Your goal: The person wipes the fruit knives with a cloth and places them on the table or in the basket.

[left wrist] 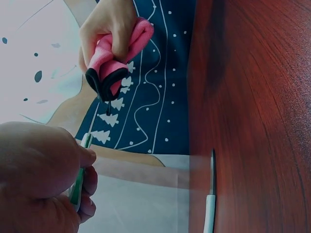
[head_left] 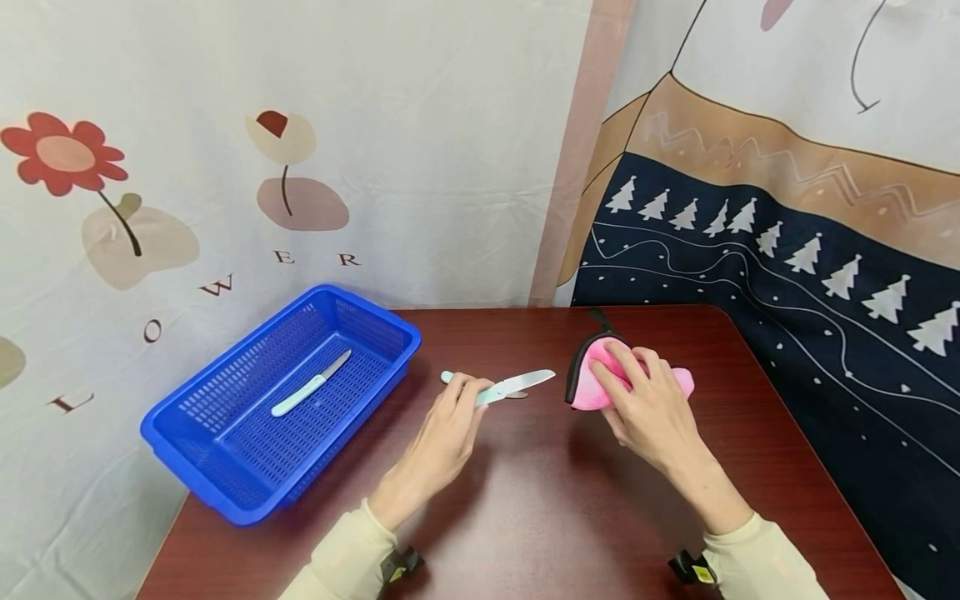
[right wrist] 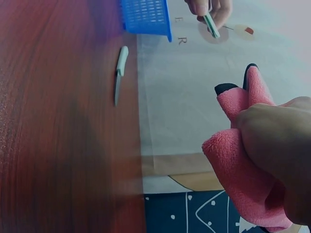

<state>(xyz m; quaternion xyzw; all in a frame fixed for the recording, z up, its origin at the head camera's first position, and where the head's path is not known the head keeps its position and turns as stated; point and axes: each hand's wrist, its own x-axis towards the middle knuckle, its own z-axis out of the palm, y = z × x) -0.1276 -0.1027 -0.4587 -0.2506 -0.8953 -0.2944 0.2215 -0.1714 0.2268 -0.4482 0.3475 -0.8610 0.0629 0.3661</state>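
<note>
I have the left hand [head_left: 442,429] clamped on the handle of a knife [head_left: 517,387], fingers and thumb curled round it. The grip sits behind the blade, probably to keep the skin off the edge, and the blade reaches out toward my right side with nothing covering it. My right hand [head_left: 652,412] is clamped on a pink cloth [head_left: 588,387], pinched so that it bunches into a fold with its black edging facing the knife. I judge that the fold puts some thickness between the fingers and anything sharp. Knife and cloth are both up off the table [head_left: 540,517], and the head view shows a small gap between the blade tip and the cloth, so they are apart.

A second knife [right wrist: 120,73] lies on the table. From the head it is partly hidden by the left hand and the held knife; the right wrist view shows it whole. Its handle lies toward my left side, which would suit a left-hand pickup. The blue basket [head_left: 367,321] stands at my left, within that arm's easy reach, I think. A third knife [head_left: 311,385] lies on its floor, tilted across it, well apart from the cloth.
</note>
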